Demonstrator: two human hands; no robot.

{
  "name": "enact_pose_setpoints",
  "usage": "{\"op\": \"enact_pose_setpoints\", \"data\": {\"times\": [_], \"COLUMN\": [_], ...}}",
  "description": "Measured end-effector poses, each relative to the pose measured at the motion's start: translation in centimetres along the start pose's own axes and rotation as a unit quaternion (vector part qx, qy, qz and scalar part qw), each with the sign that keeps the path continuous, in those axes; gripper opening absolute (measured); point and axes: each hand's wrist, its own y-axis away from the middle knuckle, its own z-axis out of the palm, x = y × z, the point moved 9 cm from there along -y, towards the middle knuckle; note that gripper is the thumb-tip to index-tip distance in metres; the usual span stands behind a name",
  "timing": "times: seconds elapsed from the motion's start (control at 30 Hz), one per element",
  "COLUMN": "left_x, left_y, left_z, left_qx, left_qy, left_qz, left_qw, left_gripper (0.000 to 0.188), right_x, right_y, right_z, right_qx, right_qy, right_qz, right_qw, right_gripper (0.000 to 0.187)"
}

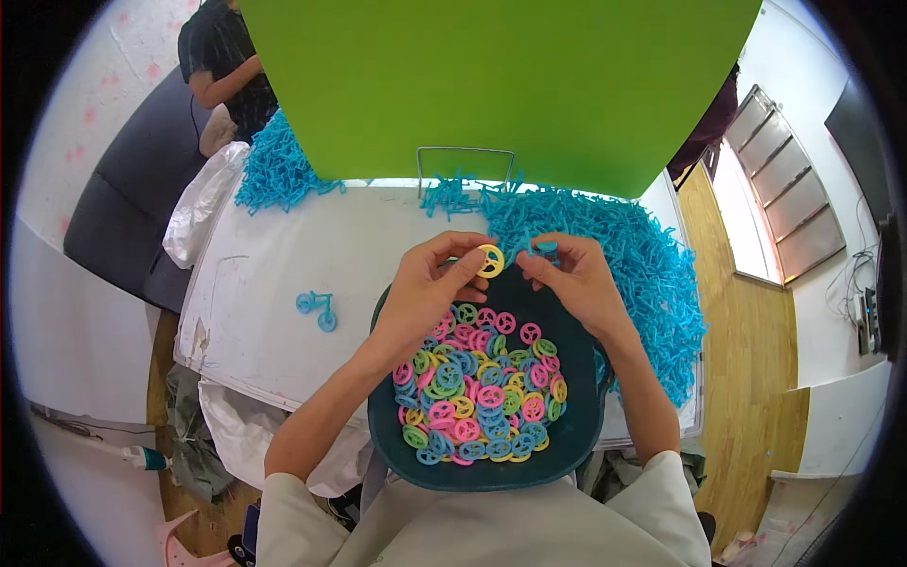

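Yellow spoked wheel (492, 262) is pinched in the left hand (437, 279), near the far rim of a dark green tub (581, 430) of multicoloured wheels (489, 395). Just beside it, the right hand (578, 285) grips 1 blue plastic piece (547, 248). Leftward, white tabletop (260, 283) stretches broadly around a 2-wheeled blue toy (327, 319); blue parts (642, 274) crowd its right edge.

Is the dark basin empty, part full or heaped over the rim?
Part full: small wheels in pink, blue, green and yellow lie inside, with bare wall of the basin showing around them.
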Motion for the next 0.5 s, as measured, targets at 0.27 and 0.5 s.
{"op": "enact_pose_setpoints", "data": {"times": [0.27,0.5], "left_x": [0.7,0.4], "left_y": [0.4,0.5], "left_z": [1.0,1.4], "left_qx": [-0.014,-0.021], "left_qy": [-0.019,-0.078], "left_qz": [0.022,0.051], "left_qw": [0.999,0.995], "left_gripper": [0.025,0.02], "right_x": [0.3,-1.6], "right_y": [0.1,0.3], "right_z": [1.0,0.4], "right_qx": [-0.027,0.0], "right_qy": [-0.093,-0.032], "right_qz": [0.025,-0.015], "right_qw": [0.995,0.999], "right_gripper": [0.023,0.033]}}
